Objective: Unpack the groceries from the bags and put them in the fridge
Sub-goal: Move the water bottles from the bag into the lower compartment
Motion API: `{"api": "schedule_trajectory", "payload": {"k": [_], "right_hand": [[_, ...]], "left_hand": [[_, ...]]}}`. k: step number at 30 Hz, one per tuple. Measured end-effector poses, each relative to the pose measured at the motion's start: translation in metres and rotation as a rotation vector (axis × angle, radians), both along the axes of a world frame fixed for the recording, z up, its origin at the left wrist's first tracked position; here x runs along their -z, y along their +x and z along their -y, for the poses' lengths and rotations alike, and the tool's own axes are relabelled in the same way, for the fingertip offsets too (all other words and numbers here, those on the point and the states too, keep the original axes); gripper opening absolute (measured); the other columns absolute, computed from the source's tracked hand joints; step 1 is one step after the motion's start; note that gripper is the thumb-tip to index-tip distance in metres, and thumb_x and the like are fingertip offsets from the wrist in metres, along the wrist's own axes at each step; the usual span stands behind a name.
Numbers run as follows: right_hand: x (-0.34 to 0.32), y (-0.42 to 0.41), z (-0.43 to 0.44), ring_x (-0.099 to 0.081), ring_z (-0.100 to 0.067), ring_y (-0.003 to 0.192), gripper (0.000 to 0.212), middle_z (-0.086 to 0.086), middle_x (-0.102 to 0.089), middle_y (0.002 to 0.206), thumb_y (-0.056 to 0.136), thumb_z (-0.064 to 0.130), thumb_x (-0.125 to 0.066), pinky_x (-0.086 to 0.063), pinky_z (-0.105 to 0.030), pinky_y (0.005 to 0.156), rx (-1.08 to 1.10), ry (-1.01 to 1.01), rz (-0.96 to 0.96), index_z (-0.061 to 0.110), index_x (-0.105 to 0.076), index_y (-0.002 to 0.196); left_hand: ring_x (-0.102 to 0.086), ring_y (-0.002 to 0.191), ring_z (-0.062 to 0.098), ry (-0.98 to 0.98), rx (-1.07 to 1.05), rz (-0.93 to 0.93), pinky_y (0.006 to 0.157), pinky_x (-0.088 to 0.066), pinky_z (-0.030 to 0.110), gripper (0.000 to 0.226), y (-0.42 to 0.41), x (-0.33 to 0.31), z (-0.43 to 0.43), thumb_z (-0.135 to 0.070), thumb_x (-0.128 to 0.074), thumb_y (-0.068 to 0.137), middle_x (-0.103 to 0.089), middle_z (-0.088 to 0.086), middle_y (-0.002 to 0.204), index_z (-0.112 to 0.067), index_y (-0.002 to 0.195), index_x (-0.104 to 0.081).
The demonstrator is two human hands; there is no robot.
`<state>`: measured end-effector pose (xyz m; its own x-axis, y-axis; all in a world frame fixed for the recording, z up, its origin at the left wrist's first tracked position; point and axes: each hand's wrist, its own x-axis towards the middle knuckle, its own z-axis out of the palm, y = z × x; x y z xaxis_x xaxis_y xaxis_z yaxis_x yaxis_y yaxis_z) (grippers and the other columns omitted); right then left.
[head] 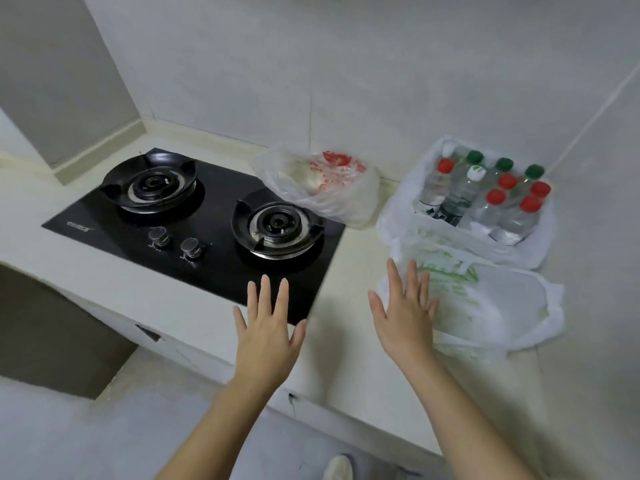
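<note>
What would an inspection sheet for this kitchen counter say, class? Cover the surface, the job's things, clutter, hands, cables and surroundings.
Surface: pale counter with a black two-burner gas stove set in it.
Job's things: white bag holding upright bottles, caps mostly red or green; green-print bag in front of it; clear red-print bag behind the stove's right burner.
Clutter: nothing seen.
Hands: left hand open over the stove's near edge; right hand open at the green-print bag, contact unclear.
Cables: thin line down the right wall, cable or seam unclear.
Surroundings: tiled wall; a shoe on the floor below.
</note>
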<state>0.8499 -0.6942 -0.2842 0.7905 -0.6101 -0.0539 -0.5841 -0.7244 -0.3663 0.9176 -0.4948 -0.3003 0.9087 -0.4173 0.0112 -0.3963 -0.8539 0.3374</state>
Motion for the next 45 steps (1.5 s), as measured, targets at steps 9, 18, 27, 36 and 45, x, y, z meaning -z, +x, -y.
{"api": "schedule_trajectory", "payload": {"k": [9, 18, 27, 36, 45], "right_hand": [[-0.008, 0.003, 0.091, 0.016, -0.028, 0.148, 0.065, -0.003, 0.016, 0.162, 0.100, 0.047, -0.034, 0.001, -0.056, 0.119, 0.060, -0.062, -0.012, 0.032, -0.001, 0.155], [-0.038, 0.023, 0.177, 0.007, -0.027, 0.150, 0.064, -0.003, 0.010, 0.163, 0.100, 0.045, -0.037, -0.007, -0.052, 0.120, 0.177, -0.148, 0.058, 0.032, -0.007, 0.155], [-0.064, 0.074, 0.246, -0.052, -0.031, 0.107, 0.045, -0.015, -0.037, 0.141, 0.100, 0.035, -0.041, -0.048, -0.038, 0.073, 0.168, -0.289, -0.109, 0.017, -0.037, 0.141], [-0.069, 0.098, 0.267, -0.053, -0.025, 0.074, 0.023, -0.017, -0.046, 0.126, 0.100, 0.015, -0.044, -0.025, -0.027, 0.044, 0.132, -0.343, -0.296, 0.009, -0.039, 0.122], [-0.063, 0.102, 0.269, -0.063, -0.027, 0.082, 0.024, -0.016, -0.052, 0.119, 0.100, 0.020, -0.044, -0.021, -0.029, 0.041, 0.142, -0.501, -0.393, 0.012, -0.039, 0.123]], "left_hand": [[-0.005, 0.148, 0.032, -0.018, 0.209, 0.099, 0.114, -0.015, 0.057, 0.069, 0.034, -0.013, 0.102, -0.050, -0.032, 0.091, -0.017, 0.011, 0.159, -0.019, 0.152, -0.023], [0.011, 0.148, 0.030, 0.019, 0.526, 0.191, 0.117, 0.000, 0.055, 0.069, 0.095, -0.062, 0.241, -0.045, -0.034, 0.099, 0.005, 0.009, 0.162, -0.021, 0.154, -0.001], [-0.032, 0.135, 0.030, 0.166, 0.745, 0.374, 0.104, -0.037, 0.044, 0.059, 0.157, -0.094, 0.373, -0.039, -0.042, 0.098, -0.019, 0.012, 0.156, -0.016, 0.148, -0.022], [-0.061, 0.095, 0.031, 0.325, 0.794, 0.293, 0.068, -0.054, 0.037, 0.041, 0.184, -0.078, 0.414, -0.024, -0.043, 0.099, -0.029, 0.017, 0.145, -0.013, 0.137, -0.032], [-0.058, 0.084, 0.027, 0.187, 0.580, 0.189, 0.061, -0.036, 0.032, 0.029, 0.184, -0.092, 0.420, -0.030, -0.044, 0.098, -0.060, 0.008, 0.105, -0.013, 0.122, -0.044]]}}
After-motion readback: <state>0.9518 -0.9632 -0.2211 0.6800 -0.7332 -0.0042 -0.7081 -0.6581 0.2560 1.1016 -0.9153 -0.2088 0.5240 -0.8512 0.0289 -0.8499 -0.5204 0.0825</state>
